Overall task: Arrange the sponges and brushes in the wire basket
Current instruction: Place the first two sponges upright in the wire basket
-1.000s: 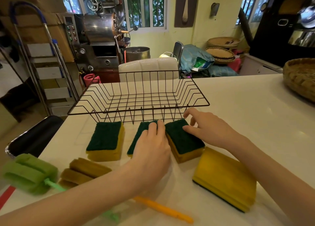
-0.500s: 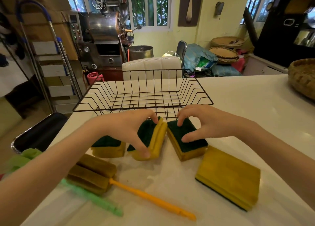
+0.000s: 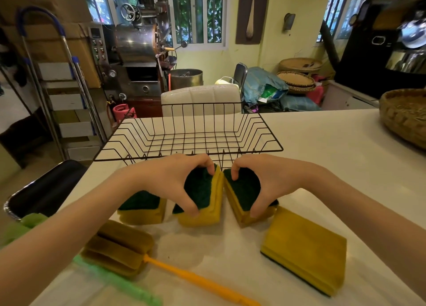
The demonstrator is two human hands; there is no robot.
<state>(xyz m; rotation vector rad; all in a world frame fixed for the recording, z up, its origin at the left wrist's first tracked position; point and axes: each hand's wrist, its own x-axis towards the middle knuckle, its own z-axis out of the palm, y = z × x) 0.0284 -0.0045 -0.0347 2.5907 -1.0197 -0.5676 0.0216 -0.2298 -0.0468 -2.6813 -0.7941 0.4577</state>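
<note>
An empty black wire basket [image 3: 189, 130] stands at the far side of the white table. Just in front of it, my left hand [image 3: 170, 181] grips a green-and-yellow sponge [image 3: 202, 197] tilted on edge. My right hand [image 3: 265, 181] grips a second such sponge [image 3: 242, 195], also tilted, and the two sponges nearly touch. A third sponge [image 3: 141, 207] lies flat to the left. A larger yellow sponge [image 3: 306, 250] lies at the right. Near the front are an orange-handled sponge brush [image 3: 119, 248] and a green brush [image 3: 115, 280].
A woven basket [image 3: 403, 114] sits at the table's right edge. A black chair [image 3: 46, 190] stands by the left edge, and a white chair back [image 3: 200, 97] rises behind the wire basket. Machinery and a ladder stand farther back.
Both hands went from resting on the flat sponges to gripping them. Each sponge is now tipped up on edge, with their yellow sides facing each other.
</note>
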